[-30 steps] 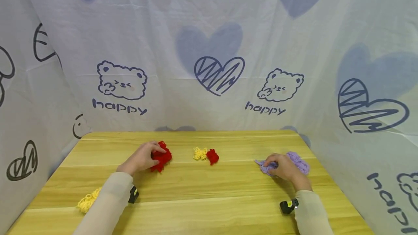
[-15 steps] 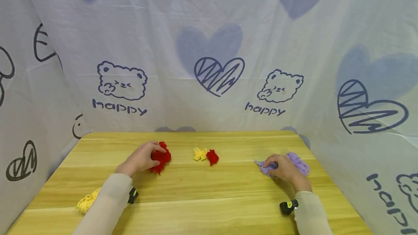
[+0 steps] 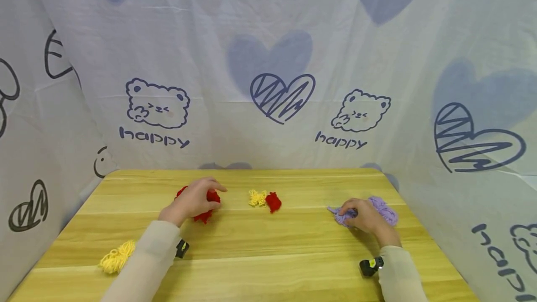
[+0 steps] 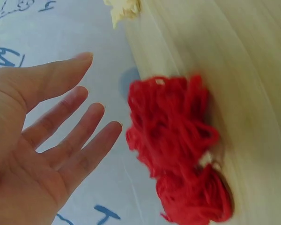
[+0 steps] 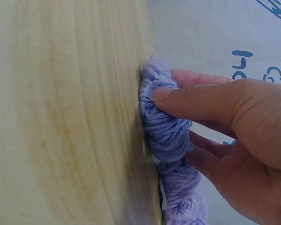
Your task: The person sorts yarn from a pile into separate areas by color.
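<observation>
My left hand point(image 3: 195, 200) hovers over red yarn point(image 3: 213, 197) at the left of the table, its fingers spread and holding nothing. The left wrist view shows two red clumps, a larger looped one point(image 4: 168, 122) and another red clump point(image 4: 195, 197) against it, both apart from the fingertips. At the right, my right hand point(image 3: 368, 217) pinches a bundle of purple yarn point(image 5: 164, 124) between thumb and fingers, low at the tabletop. A second purple yarn bundle point(image 3: 383, 209) lies beside that hand, partly behind it.
Small yellow yarn point(image 3: 257, 197) and a small red yarn piece point(image 3: 273, 202) sit side by side at the table's middle back. A yellow yarn bundle point(image 3: 116, 258) lies near the left forearm. Patterned cloth point(image 3: 277, 143) hangs behind the wooden table point(image 3: 268, 255).
My left hand has let go of the red yarn, lifted and shifted slightly right, its fingers now straighter. More of the yellow bundle shows by the left sleeve. The right hand stays put.
</observation>
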Available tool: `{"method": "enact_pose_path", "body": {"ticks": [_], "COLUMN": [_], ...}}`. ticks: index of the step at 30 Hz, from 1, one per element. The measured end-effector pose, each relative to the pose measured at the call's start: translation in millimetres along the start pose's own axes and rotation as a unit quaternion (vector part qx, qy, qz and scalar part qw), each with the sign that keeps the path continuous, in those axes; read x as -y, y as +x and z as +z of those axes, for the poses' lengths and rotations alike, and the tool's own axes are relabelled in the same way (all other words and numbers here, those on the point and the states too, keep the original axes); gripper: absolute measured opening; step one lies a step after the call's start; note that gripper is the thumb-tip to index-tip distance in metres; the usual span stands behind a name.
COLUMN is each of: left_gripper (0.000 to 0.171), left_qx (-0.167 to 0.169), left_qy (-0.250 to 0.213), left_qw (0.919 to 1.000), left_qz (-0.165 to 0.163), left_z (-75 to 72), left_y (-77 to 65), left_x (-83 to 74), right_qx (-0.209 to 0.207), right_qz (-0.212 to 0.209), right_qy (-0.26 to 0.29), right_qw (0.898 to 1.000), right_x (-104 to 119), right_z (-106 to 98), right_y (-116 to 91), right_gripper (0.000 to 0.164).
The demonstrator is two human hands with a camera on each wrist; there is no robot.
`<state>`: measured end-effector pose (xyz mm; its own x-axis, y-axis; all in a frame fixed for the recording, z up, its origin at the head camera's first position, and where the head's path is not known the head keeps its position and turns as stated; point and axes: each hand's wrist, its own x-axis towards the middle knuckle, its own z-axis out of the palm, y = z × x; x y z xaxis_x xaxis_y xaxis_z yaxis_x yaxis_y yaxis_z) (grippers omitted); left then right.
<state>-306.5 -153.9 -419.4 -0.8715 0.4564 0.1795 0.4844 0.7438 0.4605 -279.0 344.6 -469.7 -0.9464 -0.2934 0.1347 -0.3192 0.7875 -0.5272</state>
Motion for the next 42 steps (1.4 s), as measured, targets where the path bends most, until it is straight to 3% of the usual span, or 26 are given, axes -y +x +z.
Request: {"method": "enact_pose_path", "body": {"ticks": [6, 15, 30, 42], "left_gripper": [0.035, 0.036, 0.036, 0.039], "left_qx": [0.0, 0.034, 0.03, 0.038], "left_qy": [-0.023, -0.061, -0.081, -0.099], "left_qw": [0.9995, 0.9971, 0.9933, 0.9915], "left_qz": [0.022, 0.03, 0.077, 0.077], "left_z": [11.7, 33.2, 58.4, 71.1], "left_y": [7.6, 17.5, 32.2, 45.2], "left_x": [-11.8, -28.3, -52.8, -66.6], "right_qx": [-0.005, -0.009, -0.011, -0.011], "right_qz": [-0.01, -0.006, -0.011, -0.007], "right_qy": [-0.003, -0.007, -0.018, -0.012], "right_qw": [1.0, 1.0, 1.0, 1.0], "right_x": [-1.3, -2.8, 1.5, -2.0], "right_z": [1.3, 1.5, 0.6, 1.3], "right_y": [0.8, 2.8, 0.7, 1.0], "right_gripper": [0.02, 0.021, 0.02, 0.021]}}
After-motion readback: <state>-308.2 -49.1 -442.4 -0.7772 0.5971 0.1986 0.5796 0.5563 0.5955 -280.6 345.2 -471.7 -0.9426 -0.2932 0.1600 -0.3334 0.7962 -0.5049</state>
